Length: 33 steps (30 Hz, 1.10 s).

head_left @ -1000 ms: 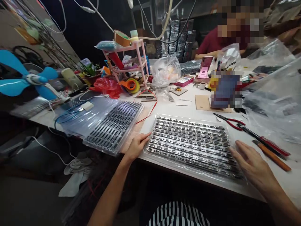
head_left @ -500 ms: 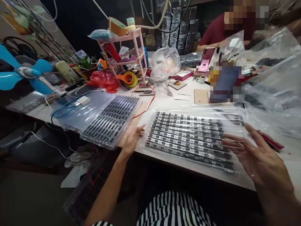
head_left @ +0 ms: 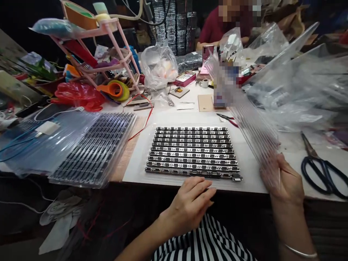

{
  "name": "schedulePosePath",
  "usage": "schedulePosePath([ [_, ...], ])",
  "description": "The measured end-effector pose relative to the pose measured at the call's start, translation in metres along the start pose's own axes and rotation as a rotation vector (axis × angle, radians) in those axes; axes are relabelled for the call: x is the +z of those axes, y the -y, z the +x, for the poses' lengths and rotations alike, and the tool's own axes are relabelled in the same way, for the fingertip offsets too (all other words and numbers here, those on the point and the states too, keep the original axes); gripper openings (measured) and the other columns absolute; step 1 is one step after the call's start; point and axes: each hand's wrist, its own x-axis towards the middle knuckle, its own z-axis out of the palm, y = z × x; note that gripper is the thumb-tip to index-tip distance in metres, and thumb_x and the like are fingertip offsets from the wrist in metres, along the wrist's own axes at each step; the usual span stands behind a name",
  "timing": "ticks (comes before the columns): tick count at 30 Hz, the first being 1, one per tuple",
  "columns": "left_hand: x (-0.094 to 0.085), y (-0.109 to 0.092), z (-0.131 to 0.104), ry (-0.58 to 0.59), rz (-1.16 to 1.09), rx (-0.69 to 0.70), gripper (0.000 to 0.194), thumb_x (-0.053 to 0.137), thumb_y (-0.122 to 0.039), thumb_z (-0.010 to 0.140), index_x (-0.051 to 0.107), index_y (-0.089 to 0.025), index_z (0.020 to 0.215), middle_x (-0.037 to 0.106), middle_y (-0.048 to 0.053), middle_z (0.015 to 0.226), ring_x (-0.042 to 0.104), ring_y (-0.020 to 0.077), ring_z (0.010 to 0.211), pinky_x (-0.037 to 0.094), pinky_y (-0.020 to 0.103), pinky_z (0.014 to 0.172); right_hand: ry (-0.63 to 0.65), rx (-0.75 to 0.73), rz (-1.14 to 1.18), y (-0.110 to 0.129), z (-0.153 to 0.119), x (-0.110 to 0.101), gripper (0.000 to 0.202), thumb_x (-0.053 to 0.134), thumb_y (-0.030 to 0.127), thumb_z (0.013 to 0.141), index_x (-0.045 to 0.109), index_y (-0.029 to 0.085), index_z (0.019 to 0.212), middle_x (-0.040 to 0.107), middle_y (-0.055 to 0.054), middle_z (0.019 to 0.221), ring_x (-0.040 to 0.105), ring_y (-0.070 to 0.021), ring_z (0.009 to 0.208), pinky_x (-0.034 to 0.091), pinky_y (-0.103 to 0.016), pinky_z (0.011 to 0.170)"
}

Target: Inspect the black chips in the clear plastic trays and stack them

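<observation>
My right hand (head_left: 289,181) is closed on the lower end of a clear ridged plastic tray (head_left: 251,121), which stands tilted up at the right. In front of me a second clear tray lies flat, filled with rows of black and silver connector strips (head_left: 193,152). One strip along its front row has an end piece that sticks out at the right. Close to the front edge of this tray hovers my left hand (head_left: 190,201), fingers loosely stretched and nothing visible in them. Whether its fingertips touch the table edge I cannot tell.
To the left lies a filled, plastic-covered tray (head_left: 95,145). Scissors (head_left: 320,170) rest at the right and red-handled pliers (head_left: 228,119) behind the strips. Clear bags (head_left: 299,90) pile up at the right. A pink rack (head_left: 119,47) stands back left; a person in a dark red shirt (head_left: 212,27) sits opposite.
The clear ridged tray over the strips has come off and swung up to the right in my right hand. My left hand has moved right to the front edge. The view has turned right.
</observation>
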Motion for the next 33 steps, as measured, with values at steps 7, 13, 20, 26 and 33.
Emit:
schedulePosePath([
  [7, 0.013, 0.003, 0.009, 0.131, 0.126, -0.103, 0.042, 0.049, -0.016, 0.092, 0.045, -0.015, 0.133, 0.062, 0.012, 0.12, 0.054, 0.0233, 0.111, 0.047, 0.042, 0.094, 0.084, -0.019, 0.155, -0.001, 0.01, -0.01, 0.015, 0.054, 0.028, 0.082, 0.066, 0.02, 0.088, 0.064, -0.005, 0.092, 0.062, -0.0134, 0.079, 0.056, -0.026, 0.068],
  [13, 0.015, -0.002, 0.02, 0.16, 0.18, -0.111, 0.034, 0.046, -0.02, 0.094, 0.049, -0.013, 0.127, 0.064, 0.012, 0.111, 0.057, 0.0233, 0.101, 0.048, 0.04, 0.085, 0.189, -0.079, 0.177, -0.006, 0.013, -0.017, 0.011, 0.058, 0.03, 0.082, 0.061, 0.02, 0.081, 0.062, -0.005, 0.091, 0.061, -0.0126, 0.079, 0.056, -0.024, 0.065],
  [20, 0.024, -0.007, 0.029, 0.1, 0.258, -0.152, 0.022, 0.046, -0.022, 0.094, 0.057, -0.012, 0.11, 0.063, 0.01, 0.096, 0.055, 0.022, 0.085, 0.046, 0.038, 0.073, 0.157, -0.076, 0.245, -0.009, 0.011, -0.012, 0.01, 0.057, 0.029, 0.084, 0.058, 0.022, 0.077, 0.065, -0.001, 0.091, 0.063, -0.0109, 0.087, 0.055, -0.024, 0.078],
  [26, 0.024, -0.01, 0.033, 0.102, 0.278, -0.167, 0.02, 0.047, -0.023, 0.094, 0.057, -0.015, 0.108, 0.063, 0.009, 0.097, 0.054, 0.022, 0.087, 0.042, 0.039, 0.074, 0.097, -0.005, 0.269, -0.006, 0.007, -0.007, 0.009, 0.055, 0.026, 0.085, 0.064, 0.023, 0.084, 0.067, -0.001, 0.09, 0.063, -0.0103, 0.088, 0.055, -0.022, 0.076],
  [33, 0.022, -0.008, 0.041, 0.147, 0.286, -0.149, 0.018, 0.045, -0.019, 0.094, 0.06, -0.014, 0.103, 0.062, 0.007, 0.09, 0.051, 0.0192, 0.082, 0.038, 0.036, 0.072, 0.126, 0.028, 0.313, 0.008, 0.016, -0.019, 0.022, 0.048, 0.027, 0.088, 0.067, 0.018, 0.097, 0.067, -0.006, 0.088, 0.063, -0.0127, 0.083, 0.057, -0.022, 0.066],
])
